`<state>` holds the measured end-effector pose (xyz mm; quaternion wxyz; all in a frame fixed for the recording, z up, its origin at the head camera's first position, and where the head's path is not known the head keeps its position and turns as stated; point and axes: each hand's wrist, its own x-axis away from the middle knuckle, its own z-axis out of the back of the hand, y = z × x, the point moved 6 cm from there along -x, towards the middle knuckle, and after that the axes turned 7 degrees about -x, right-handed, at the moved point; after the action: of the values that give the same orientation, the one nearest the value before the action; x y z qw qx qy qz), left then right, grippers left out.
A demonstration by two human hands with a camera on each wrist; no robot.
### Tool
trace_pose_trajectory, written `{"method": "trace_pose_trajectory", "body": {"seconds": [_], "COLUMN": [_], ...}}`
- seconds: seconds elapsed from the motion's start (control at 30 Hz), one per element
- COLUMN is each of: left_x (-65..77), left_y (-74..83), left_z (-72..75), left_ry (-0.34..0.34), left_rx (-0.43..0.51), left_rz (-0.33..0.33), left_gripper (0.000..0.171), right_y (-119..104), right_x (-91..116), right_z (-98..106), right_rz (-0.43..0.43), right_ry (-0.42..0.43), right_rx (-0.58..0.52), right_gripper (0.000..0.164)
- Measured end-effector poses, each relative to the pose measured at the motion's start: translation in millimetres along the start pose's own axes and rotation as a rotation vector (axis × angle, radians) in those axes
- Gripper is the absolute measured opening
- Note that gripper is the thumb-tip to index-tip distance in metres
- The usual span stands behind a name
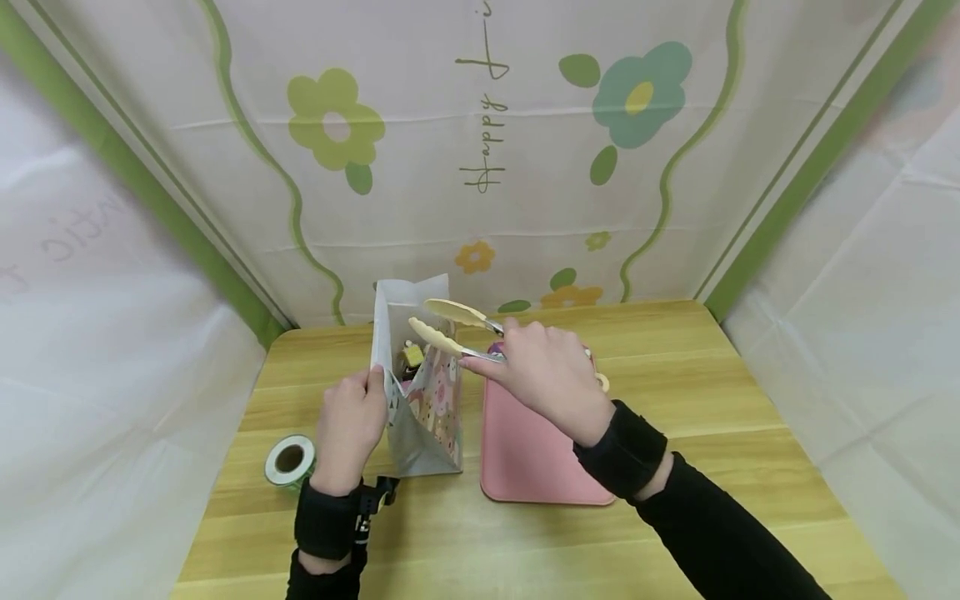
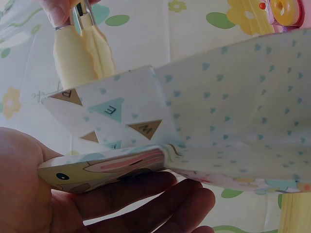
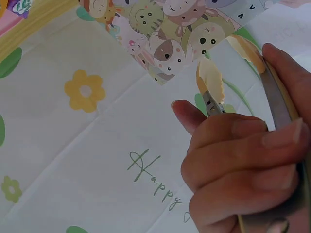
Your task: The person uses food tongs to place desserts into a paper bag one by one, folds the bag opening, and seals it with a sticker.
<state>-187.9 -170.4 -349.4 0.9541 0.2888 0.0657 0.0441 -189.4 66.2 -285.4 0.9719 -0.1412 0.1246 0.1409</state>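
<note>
A paper gift bag [image 1: 441, 398] with cartoon animals stands upright, its top open. My left hand [image 1: 351, 429] grips its near left edge, thumb on one side and fingers [image 2: 146, 194] beneath the printed panel in the left wrist view. My right hand [image 1: 551, 375] holds metal tongs with cream scalloped tips [image 1: 438, 337], fingers curled round the handles in the right wrist view. The tongs' tips are spread apart above the bag's mouth, with nothing between them. Inside the bag lies a small yellow and dark item [image 1: 412, 357]; its kind is unclear.
Right of the bag lies a pink tray [image 1: 525, 450], its far part hidden by my right hand. A toy cake with a doughnut [image 2: 285, 12] shows in the left wrist view. A tape-like roll [image 1: 272, 467] stands at the left. A flowered cloth [image 1: 420, 200] hangs behind the wooden table [image 1: 690, 500].
</note>
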Motion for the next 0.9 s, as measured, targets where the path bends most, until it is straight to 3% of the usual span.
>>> {"method": "trace_pose_trajectory", "body": {"seconds": [0.23, 0.43, 0.6, 0.73, 0.9], "left_x": [-2.0, -3.0, -2.8, -3.9, -3.7], "left_y": [3.7, 7.0, 7.2, 6.2, 4.8], "left_z": [-3.1, -5.5, -7.1, -9.2, -10.5], "left_ry": [0.007, 0.022, 0.011, -0.007, -0.016], "left_rx": [-0.005, -0.017, -0.004, 0.029, 0.056], "left_rz": [-0.017, -0.032, -0.026, -0.016, -0.009], "left_gripper": [0.048, 0.048, 0.046, 0.045, 0.044], "right_y": [26, 73, 110, 125, 132], "right_x": [10, 30, 48, 62, 75], "right_z": [1, -7, -37, -72, -106], "right_rz": [-0.154, -0.285, -0.341, -0.343, -0.298], "right_ry": [-0.042, 0.007, -0.006, -0.025, 0.002], "right_rx": [-0.210, -0.310, -0.222, -0.138, -0.027], "right_gripper": [0.073, 0.072, 0.085, 0.099, 0.088]}}
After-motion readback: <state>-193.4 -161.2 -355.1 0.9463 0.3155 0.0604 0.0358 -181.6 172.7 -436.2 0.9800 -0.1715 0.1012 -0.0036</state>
